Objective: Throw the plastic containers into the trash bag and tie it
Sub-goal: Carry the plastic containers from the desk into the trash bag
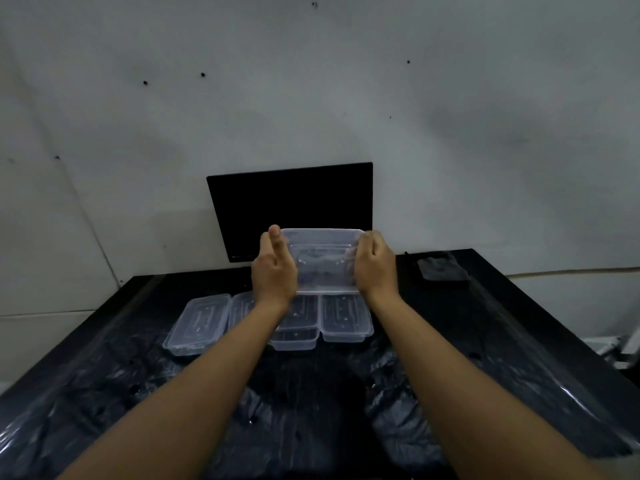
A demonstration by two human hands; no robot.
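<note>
I hold one clear plastic container (322, 261) up in the air between both hands, tilted toward me. My left hand (273, 271) grips its left end, thumb up along the edge. My right hand (375, 266) curls round its right end. Below it, several more clear rectangular containers lie in a row on the table, among them one at the left (199, 323), one in the middle (298, 327) and one at the right (346, 317). A black trash bag (311, 410) is spread flat over the table in front of me, under my forearms.
A black monitor (294, 202) leans against the white wall behind the containers. A dark grey cloth (440, 268) lies at the table's back right corner. The black table (519, 306) ends at its right edge, where pale objects show on the floor.
</note>
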